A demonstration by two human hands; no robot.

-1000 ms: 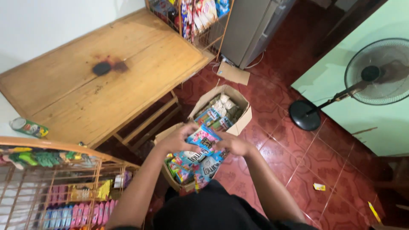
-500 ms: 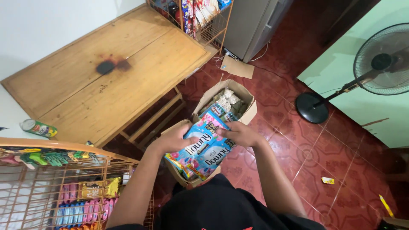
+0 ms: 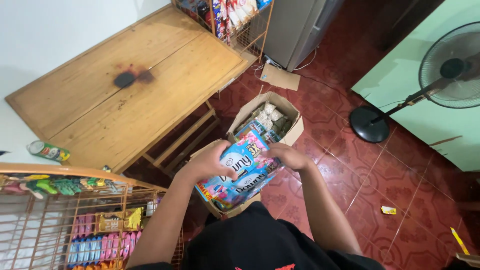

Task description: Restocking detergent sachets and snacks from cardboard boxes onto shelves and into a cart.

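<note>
Blue-and-pink sachet strips (image 3: 245,167) sit at frame centre, held over an open cardboard box (image 3: 295,131) on the red tiled floor (image 3: 360,175). Left hand (image 3: 212,162) grips the bundle's left edge, fingers curled around it. Right hand (image 3: 289,156) clamps the right edge, fingers closed on the packs. Box holds small grey-green packets (image 3: 270,117) in its upper part. Wooden table (image 3: 125,85) fills upper left, with a dark burn mark (image 3: 127,78). Wire rack (image 3: 75,225) of sachets lower left. Standing fan (image 3: 440,70) upper right.
</note>
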